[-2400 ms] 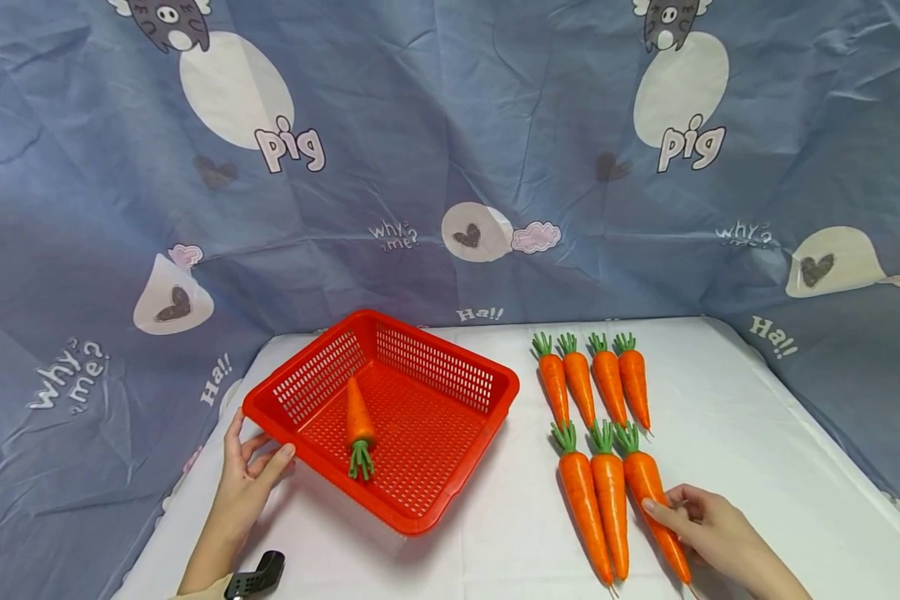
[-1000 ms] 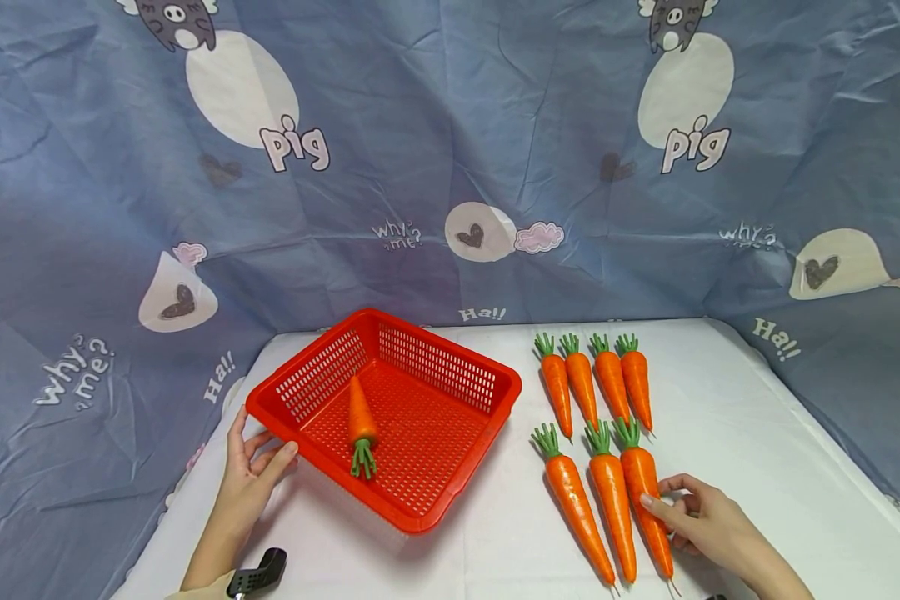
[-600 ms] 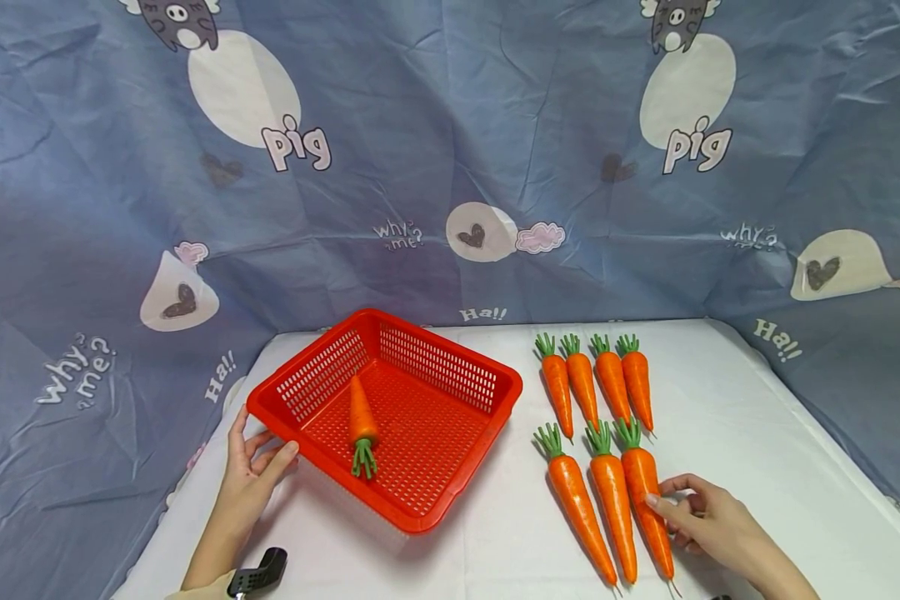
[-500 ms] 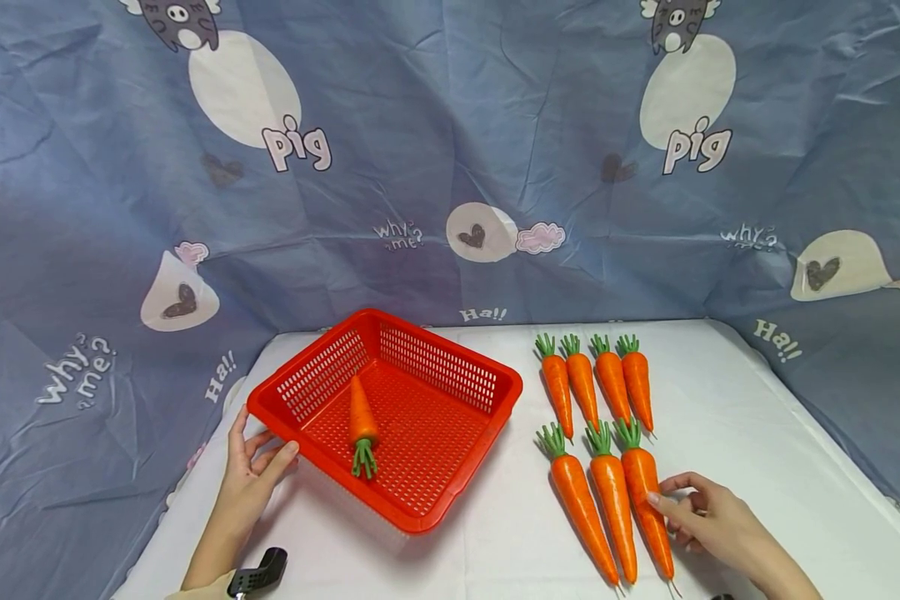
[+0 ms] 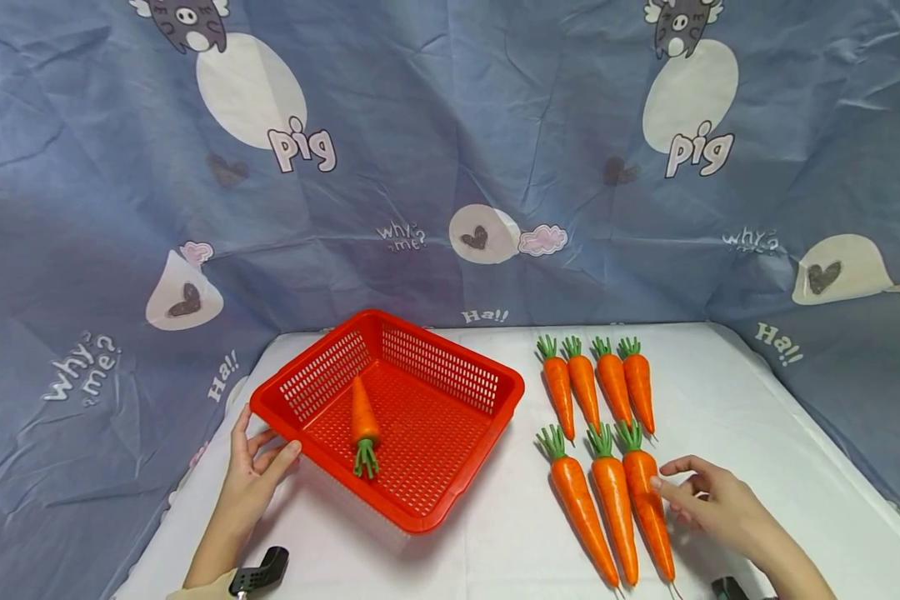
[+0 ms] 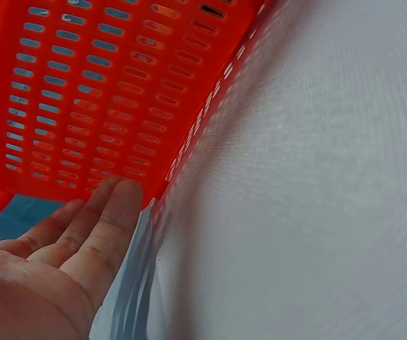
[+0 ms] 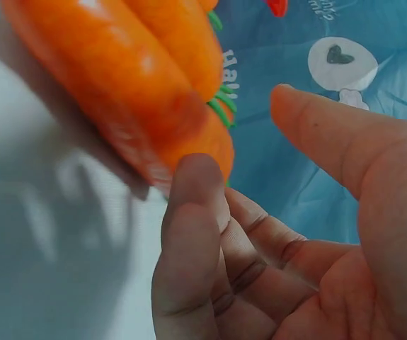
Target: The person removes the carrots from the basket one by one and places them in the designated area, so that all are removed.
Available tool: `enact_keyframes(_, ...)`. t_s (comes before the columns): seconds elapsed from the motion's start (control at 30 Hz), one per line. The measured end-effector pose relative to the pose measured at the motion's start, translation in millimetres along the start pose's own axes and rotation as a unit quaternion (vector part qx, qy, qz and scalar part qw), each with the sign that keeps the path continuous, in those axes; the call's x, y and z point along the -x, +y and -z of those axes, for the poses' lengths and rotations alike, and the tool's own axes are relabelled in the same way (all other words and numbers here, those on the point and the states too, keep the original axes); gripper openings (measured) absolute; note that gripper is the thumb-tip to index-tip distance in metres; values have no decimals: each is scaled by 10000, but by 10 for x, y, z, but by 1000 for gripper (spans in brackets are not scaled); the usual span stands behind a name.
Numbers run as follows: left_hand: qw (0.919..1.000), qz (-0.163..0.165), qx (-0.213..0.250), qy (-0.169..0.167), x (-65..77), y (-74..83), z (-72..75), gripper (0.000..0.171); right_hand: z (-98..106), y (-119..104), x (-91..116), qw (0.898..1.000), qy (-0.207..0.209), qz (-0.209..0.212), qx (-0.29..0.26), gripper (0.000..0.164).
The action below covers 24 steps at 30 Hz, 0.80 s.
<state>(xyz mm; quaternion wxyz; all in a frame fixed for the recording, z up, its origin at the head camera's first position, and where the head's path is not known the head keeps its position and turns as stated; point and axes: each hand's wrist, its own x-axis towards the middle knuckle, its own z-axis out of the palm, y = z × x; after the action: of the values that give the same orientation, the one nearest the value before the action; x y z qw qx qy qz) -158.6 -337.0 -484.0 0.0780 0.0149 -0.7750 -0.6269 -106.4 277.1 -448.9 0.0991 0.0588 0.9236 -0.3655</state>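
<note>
A red plastic basket (image 5: 420, 350) with slotted walls holds one carrot (image 5: 363, 410), its green stub toward me. At the basket's near left corner my left hand (image 5: 251, 479) has thumb and index finger at the rim. Its other fingers (image 6: 93, 248) lie along the slotted wall below. On the right, three larger carrots lie in the front row. My right hand (image 5: 712, 504) is beside the rightmost carrot (image 5: 648, 517). In the right wrist view the thumb (image 7: 323, 134) stands apart from that carrot, while a fingertip (image 7: 197, 177) is right at its side.
Several smaller carrots (image 5: 597, 383) lie in a row behind the front three, green tops toward the back. White cloth (image 5: 495, 517) covers the table. A blue printed curtain (image 5: 390, 150) hangs along the back and sides.
The rightmost front carrot has moved slightly left and straightened, closer to the middle one. The leftmost front carrot has shifted left at its top. My right hand has eased off.
</note>
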Motion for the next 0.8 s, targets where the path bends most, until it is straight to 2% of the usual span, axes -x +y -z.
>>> enact_keyframes(0.17,10000,19,60,20,-4,-8,0,105,44,-108,-34,9999,30,74,66,53)
enact_keyframes(0.33,10000,20,95,19,-1,-17,-2,105,78,-236,-77,9994,42,331,54,47)
enact_keyframes(0.57,10000,9,69,7,-3,-19,-12,105,103,-436,-137,9960,60,888,36,42)
enact_keyframes(0.8,10000,24,81,14,-3,1,-9,105,124,-688,-224,9906,-38,1353,203,45)
